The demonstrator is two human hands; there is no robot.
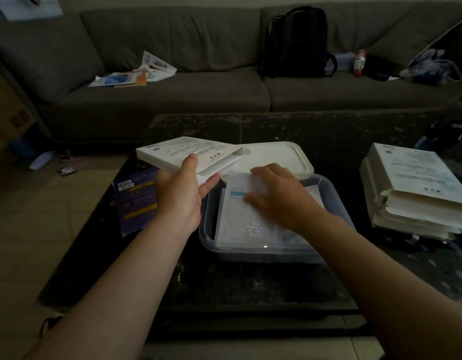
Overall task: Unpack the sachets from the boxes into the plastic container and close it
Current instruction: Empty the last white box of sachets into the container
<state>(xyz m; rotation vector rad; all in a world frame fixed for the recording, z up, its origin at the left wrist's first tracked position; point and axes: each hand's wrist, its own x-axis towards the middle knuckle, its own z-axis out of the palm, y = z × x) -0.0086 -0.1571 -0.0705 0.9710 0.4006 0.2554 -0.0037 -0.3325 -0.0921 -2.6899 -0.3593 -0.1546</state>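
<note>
1. Left hand (181, 189) grips the open white box (183, 152), thumb on top and fingers under it, held tilted above the table (250, 281), left of the container.
2. Right hand (276, 197) is on the sachets (246, 219). Fingers curl over their far edge, thumb on the face. Looks like a grip, but blur makes it uncertain.
3. Sachets lie in the clear plastic container (339, 203), top one tilted.
4. Lid (282, 157) is off, lying just behind the container.
5. Stack of boxes (412, 188) at right. Flat purple packet (136, 201) at left.
</note>
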